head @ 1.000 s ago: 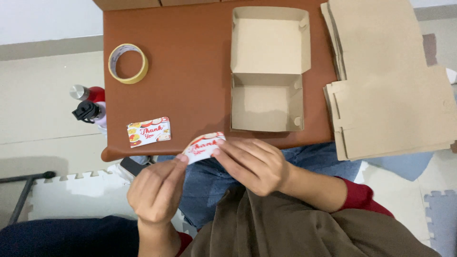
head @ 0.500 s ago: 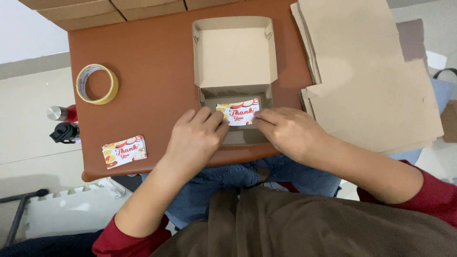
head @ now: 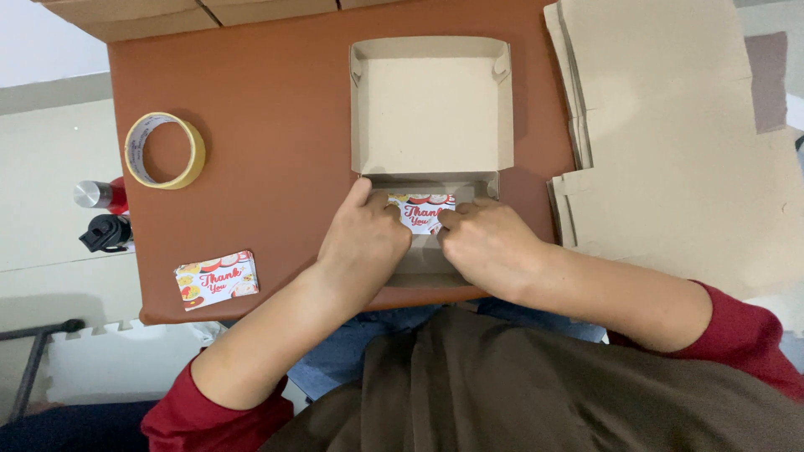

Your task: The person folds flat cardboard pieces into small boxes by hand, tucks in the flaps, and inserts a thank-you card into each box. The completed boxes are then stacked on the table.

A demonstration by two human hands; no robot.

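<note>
Both hands now press a small printed card (head: 421, 213) down inside the near half of the open cardboard box (head: 431, 105); a second ago they held it in the air over the lap. Left hand (head: 364, 238) and right hand (head: 481, 243) lie flat with fingertips pinching the card's edges. It sits between them, touching both, so the placing looks nearly done.

Another printed card (head: 216, 279) lies on the worktop (head: 268, 125), well to the left of the left hand.

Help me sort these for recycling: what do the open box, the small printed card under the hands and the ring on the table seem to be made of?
Open box: plain brown cardboard, matte, with folded corner tabs. Printed card: probably thin paper or card, white with coloured print; whether it is glossy cannot be told. Ring: a roll of tape, yellowish film on a pale core, likely plastic tape on cardboard.
</note>
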